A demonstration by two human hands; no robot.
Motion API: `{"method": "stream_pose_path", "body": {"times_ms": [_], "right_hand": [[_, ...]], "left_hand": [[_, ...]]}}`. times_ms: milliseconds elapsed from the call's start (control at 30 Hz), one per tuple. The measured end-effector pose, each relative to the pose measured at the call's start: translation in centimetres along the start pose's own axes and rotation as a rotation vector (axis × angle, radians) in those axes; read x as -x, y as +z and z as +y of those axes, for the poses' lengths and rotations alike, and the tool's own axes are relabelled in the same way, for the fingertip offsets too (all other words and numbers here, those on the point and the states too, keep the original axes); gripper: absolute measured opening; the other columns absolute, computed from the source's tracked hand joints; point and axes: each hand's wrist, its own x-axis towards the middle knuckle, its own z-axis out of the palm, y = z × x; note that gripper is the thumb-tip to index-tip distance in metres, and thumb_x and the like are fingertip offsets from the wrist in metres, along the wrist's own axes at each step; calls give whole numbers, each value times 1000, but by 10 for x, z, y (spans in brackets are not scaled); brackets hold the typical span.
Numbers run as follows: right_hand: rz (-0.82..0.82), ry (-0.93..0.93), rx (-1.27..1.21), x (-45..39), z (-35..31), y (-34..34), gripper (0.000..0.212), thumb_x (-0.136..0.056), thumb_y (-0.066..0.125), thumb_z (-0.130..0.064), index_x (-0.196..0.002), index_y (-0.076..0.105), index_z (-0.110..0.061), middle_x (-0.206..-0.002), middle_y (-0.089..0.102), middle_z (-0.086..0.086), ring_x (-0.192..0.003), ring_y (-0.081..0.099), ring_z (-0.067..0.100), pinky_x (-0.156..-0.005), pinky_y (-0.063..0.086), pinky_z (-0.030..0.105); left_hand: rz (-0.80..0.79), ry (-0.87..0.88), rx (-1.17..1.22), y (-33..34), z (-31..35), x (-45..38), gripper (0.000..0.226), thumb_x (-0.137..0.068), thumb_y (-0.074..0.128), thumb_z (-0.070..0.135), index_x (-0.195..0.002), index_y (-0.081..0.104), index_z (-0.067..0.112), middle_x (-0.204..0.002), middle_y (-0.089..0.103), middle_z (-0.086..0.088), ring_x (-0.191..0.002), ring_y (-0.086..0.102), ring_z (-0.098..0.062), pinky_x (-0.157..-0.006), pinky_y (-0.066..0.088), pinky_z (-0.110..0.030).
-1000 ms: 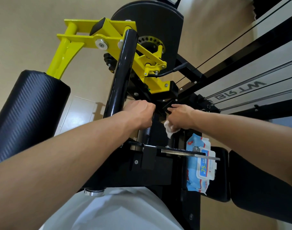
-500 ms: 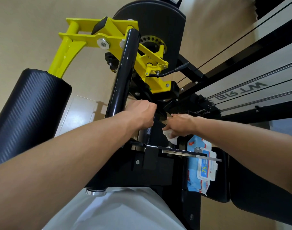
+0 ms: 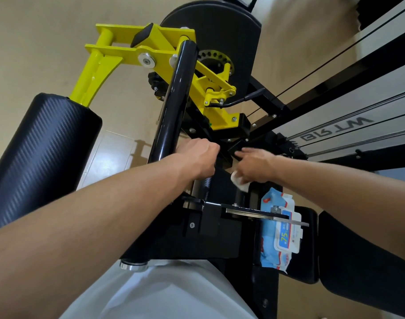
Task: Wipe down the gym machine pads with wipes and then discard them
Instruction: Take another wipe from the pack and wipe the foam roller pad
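Right hand (image 3: pixel 254 166): grip closed on white wipe (image 3: pixel 240 184), wipe bunched under palm against black frame. Left hand (image 3: pixel 198 157): fisted around black bar (image 3: pixel 173 104). Wipes pack (image 3: pixel 279 231) just below right hand.

beige floor (image 3: pixel 47 49) | pale floor tile (image 3: pixel 111 155) beside machine | white garment (image 3: pixel 164 293) at bottom edge

A gym room with a tan floor

The floor (image 3: pixel 47 54) is smooth and tan, with one pale, shiny tile patch (image 3: pixel 114 157). Soft light falls on it, and a small dark shadow (image 3: pixel 140 150) lies on the tiles.
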Motion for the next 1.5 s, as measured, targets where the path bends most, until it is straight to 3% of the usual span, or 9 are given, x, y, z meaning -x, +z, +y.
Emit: {"method": "stream_pose_path", "body": {"times_ms": [267,500,667,800,967,1067,1200,1333,1500], "right_hand": [[-193,-272,54,-2,-57,10,37,-107,49,-21,-141,58,-11,-151,53,7,-152,31,29,-126,22,48],[116,294,-70,10,8,-15,38,-106,46,-23,-141,57,-16,-151,54,10,-153,31,26,-128,13,46],[450,430,-579,40,8,-35,25,-104,51,-20,-123,64,-28,-114,69,0,-109,66,22,-98,51,42],[723,524,-1244,89,-5,-58,13,-104,53,-43,-109,59,-32,-96,64,-8,-86,62,10,-66,47,30],[873,449,-1646,145,-43,-73,29,-103,58,-42,-98,73,-17,-98,72,10,-92,69,23,-85,57,42],[1005,399,-1947,169,-81,-83,47,-103,49,-50,-106,74,-10,-103,74,18,-91,72,23,-90,60,39],[1188,249,-2157,186,-141,-90,47,-88,72,-48,-126,65,-21,-109,75,4,-98,74,24,-87,62,38],[1452,298,-2367,171,-202,-98,17,-90,72,-29,-102,77,-17,-99,79,8,-90,76,22,-75,61,28],[1290,237,-2683,160,-267,-93,52,-85,68,-59,-101,78,-10,-102,78,17,-96,76,33,-83,59,40]], "left_hand": [[11,0,-21,-1,-1,1,23,-92,58,16,-115,60,22,-103,64,-5,-84,51,-24,-68,39,-35],[-16,0,-5,1,-1,1,27,-92,57,15,-117,62,22,-105,62,-6,-83,49,-23,-67,39,-35],[-6,24,127,7,1,-4,50,-92,58,19,-140,46,21,-113,63,-5,-92,56,-26,-68,39,-34],[134,26,449,3,6,-5,87,-94,63,49,-160,10,31,-140,59,3,-122,58,-22,-95,46,-41],[222,263,778,-15,8,23,30,-91,60,54,-114,63,35,-89,64,17,-81,60,-8,-69,46,-33],[306,343,832,-34,9,45,23,-93,63,38,-72,54,37,-62,49,17,-59,41,-6,-57,34,-30],[314,294,927,-57,12,92,17,-93,73,30,-81,64,22,-69,62,9,-61,53,-5,-57,41,-18],[205,236,1014,-55,4,159,13,-85,76,35,-90,66,28,-82,73,5,-70,69,-13,-57,52,-21],[74,54,1177,-22,2,231,15,-81,83,34,-88,70,33,-86,74,2,-70,70,-14,-58,54,-21]]}}
